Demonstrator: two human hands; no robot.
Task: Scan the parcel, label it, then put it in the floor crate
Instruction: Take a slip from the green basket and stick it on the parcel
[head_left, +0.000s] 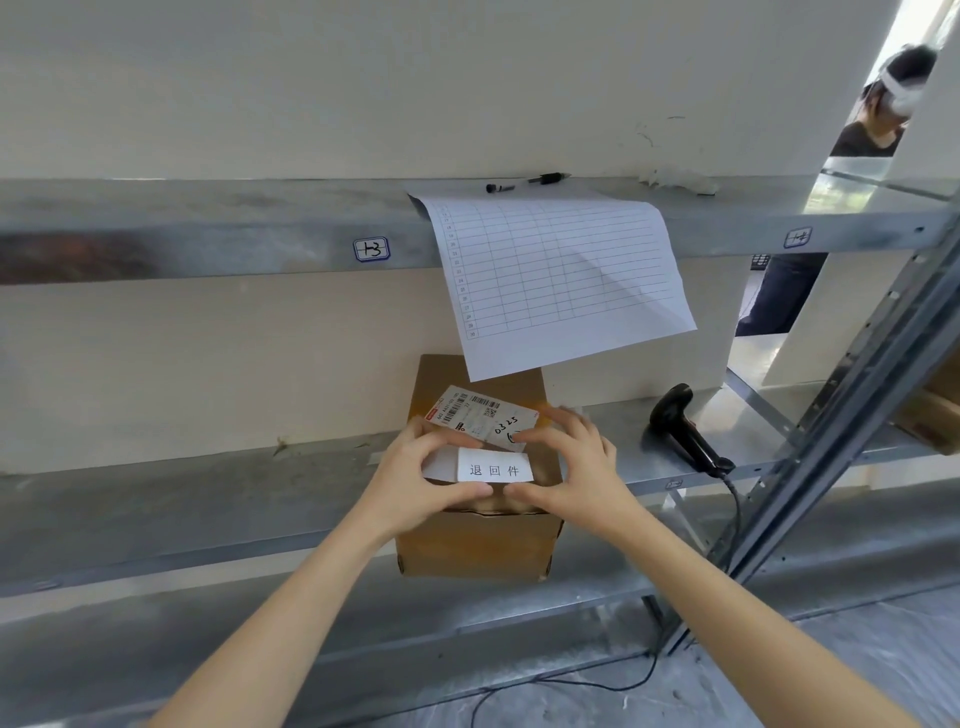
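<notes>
The cardboard parcel (478, 540) sits closed at the front edge of the metal shelf (156, 499). The left hand (415, 478) and right hand (576, 467) pinch a white label (493, 470) against its top, perhaps already stuck. A scanner (685, 431) lies toward the shelf's right end.

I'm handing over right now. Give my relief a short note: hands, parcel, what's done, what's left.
Left hand and right hand: both pinch the white label over the parcel top.
Parcel: on the lower shelf, shipping label facing up.
Scanner: set down on the shelf, right of the parcel.
Scan status: cannot tell.
Left: press the label flat, put the parcel in the floor crate, which is out of view.
</notes>
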